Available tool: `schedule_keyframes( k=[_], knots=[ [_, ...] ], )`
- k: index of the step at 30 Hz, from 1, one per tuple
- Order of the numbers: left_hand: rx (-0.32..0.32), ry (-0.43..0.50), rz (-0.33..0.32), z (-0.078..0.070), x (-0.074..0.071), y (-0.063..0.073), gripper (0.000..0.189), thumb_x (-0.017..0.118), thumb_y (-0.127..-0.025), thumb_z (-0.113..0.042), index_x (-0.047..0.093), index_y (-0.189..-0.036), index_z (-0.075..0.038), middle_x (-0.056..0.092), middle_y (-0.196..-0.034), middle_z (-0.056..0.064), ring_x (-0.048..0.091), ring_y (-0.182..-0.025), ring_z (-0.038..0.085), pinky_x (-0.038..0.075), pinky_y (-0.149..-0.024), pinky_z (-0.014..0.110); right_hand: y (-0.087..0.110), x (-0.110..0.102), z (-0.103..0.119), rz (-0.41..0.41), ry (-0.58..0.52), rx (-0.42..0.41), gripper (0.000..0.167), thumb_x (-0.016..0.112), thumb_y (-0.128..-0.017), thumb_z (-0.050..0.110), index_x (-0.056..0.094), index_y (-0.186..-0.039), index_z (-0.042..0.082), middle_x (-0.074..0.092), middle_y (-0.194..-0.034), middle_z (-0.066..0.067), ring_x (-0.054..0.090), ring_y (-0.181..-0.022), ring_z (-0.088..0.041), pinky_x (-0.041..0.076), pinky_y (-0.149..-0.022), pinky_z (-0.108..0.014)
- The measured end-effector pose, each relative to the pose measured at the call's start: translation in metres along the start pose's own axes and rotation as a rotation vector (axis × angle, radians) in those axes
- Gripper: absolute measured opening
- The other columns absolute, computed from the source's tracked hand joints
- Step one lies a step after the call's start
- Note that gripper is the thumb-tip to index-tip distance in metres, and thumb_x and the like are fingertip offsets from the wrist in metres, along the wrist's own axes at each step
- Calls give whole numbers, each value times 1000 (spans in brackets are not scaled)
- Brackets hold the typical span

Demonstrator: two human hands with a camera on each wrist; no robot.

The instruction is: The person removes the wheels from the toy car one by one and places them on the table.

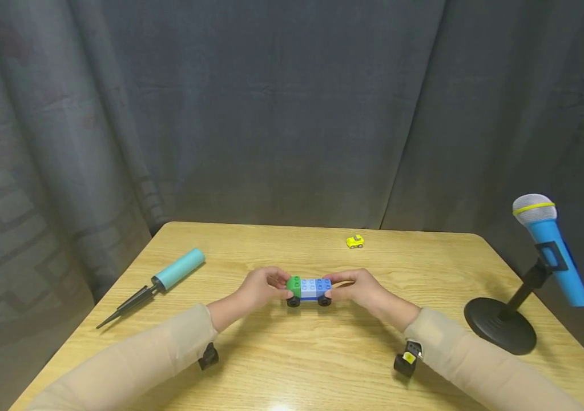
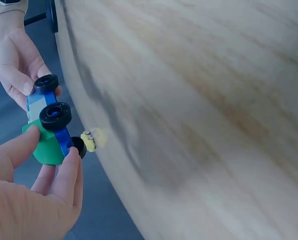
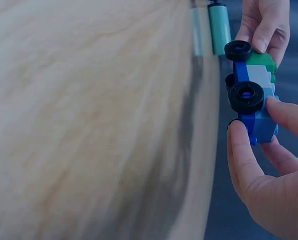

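Note:
A toy car (image 1: 309, 289) built of building blocks is held between both hands over the middle of the table. It has a blue wheeled base with black wheels, and green, pale blue and mid-blue studded blocks on top. My left hand (image 1: 266, 283) pinches the end with the green block (image 2: 48, 149), thumb on its side and fingers at the base. At the other end my right hand (image 1: 362, 290) pinches the blue block (image 3: 264, 123) and base between thumb and fingers. In both wrist views the wheels (image 3: 246, 97) look raised off the tabletop.
A small yellow toy car (image 1: 355, 241) stands near the table's far edge. To the left lies a teal hand pump (image 1: 181, 269) with a black nozzle. At right a blue toy microphone (image 1: 559, 257) stands on a black round base (image 1: 500, 325). Dark curtains (image 1: 271, 114) hang behind the table.

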State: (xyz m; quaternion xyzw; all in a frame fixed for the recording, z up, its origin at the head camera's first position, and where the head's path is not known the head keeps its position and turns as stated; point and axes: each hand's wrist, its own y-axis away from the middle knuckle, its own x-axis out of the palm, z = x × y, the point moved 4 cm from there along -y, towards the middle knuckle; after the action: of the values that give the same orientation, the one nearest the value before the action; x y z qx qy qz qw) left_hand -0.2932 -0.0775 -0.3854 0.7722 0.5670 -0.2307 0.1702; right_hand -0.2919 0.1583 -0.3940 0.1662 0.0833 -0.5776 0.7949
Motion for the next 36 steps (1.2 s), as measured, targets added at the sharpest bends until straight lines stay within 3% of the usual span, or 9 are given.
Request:
schedule_keyframes(
  k=[9,13,18,26,36],
  knots=[
    [27,-51,-30,-15,-8,-4,38,83,-76,-17,68,-110,-9,68,-95,2,63,-90,16,54,-73,31,1,-8,20,38,-25,-60,46,75,-85,17,62,-126,0,64,-121,-16,67,-95,-15,49,-94,-38],
    [25,-43,13,-22,-5,-7,49,84,-76,-22,64,-118,-9,65,-110,5,62,-100,22,55,-77,32,0,-13,28,59,-3,-74,47,73,-86,20,61,-128,1,65,-120,-14,66,-98,-15,44,-100,-43],
    [77,-42,65,-30,-1,-13,54,82,-78,-28,60,-125,-12,61,-122,5,57,-110,27,55,-80,33,-2,-18,39,71,33,-87,47,73,-87,24,62,-128,4,67,-120,-13,64,-105,-19,41,-102,-50],
    [193,-105,106,-47,2,-20,53,80,-81,-27,57,-128,-16,61,-118,6,58,-95,17,52,-76,29,-4,-18,50,80,-13,-57,49,72,-88,23,59,-131,2,63,-128,-17,66,-108,-23,38,-108,-53],
    [217,-153,87,-55,2,-21,47,78,-83,-25,60,-125,-13,63,-116,8,60,-96,17,53,-77,29,-6,-17,58,78,-35,-54,50,71,-89,24,59,-131,1,64,-126,-17,68,-104,-23,30,-111,-58]
  ],
)
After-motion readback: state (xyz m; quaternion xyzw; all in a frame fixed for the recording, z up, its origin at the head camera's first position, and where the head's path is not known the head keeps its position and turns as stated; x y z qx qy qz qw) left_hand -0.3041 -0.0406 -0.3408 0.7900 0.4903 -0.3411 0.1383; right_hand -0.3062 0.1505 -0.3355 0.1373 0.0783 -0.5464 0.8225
